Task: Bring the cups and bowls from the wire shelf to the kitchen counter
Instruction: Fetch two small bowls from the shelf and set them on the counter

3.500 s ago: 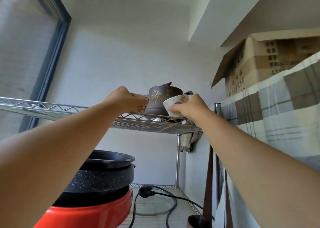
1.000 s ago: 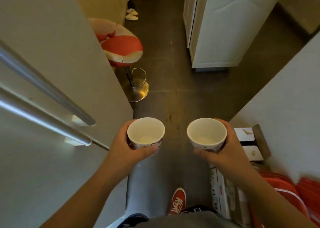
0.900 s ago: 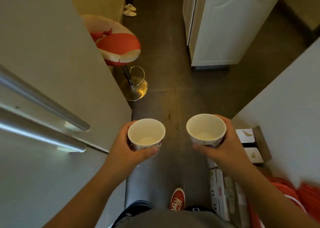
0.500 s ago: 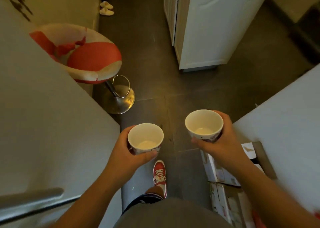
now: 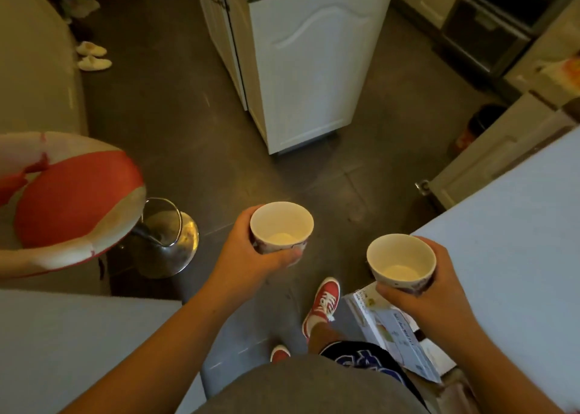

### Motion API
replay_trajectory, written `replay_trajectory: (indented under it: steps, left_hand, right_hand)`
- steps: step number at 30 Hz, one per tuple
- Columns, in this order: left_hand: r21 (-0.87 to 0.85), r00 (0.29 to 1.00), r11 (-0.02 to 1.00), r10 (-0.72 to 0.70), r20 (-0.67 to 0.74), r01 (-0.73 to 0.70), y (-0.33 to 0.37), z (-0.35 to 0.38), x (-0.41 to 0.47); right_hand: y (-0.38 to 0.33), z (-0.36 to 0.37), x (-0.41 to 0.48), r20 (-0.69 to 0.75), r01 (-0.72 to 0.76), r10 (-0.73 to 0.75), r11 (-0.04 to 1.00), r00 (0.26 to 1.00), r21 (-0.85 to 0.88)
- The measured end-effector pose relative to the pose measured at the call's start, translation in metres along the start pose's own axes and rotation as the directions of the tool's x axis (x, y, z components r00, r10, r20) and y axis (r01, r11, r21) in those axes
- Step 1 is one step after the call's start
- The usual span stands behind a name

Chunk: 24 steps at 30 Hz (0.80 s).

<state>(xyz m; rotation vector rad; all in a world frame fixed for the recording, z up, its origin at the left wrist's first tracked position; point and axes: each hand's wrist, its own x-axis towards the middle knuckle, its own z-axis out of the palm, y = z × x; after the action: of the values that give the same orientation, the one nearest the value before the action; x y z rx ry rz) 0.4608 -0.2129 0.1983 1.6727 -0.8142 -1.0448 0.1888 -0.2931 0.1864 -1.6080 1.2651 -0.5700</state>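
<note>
I look down at the floor with one cup in each hand. My left hand grips a small white cup with a patterned outside, upright and empty. My right hand holds a matching white cup, also upright and empty, lower and to the right. Both cups hang above the dark tiled floor. The wire shelf is out of view.
A white cabinet stands ahead across the floor. A red and white bar stool with a chrome base is on the left. A pale wall surface is at right, a cardboard box lies by my feet, and slippers lie far left.
I took both cups off the wire shelf and turned away. Over the last second I have walked forward; the stool slid left and the cabinet came nearer. My right hand dropped lower.
</note>
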Motion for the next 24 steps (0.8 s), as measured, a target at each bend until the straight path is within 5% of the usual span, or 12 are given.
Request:
replay_trajectory:
  steps: [24]
  left_hand:
    - [0.164,0.997,0.984,-0.073,0.021,0.069,0.066,0.021,0.344]
  right_hand:
    - [-0.043,-0.014,0.405,-0.04,0.004,0.0,0.996,0.999,0.085]
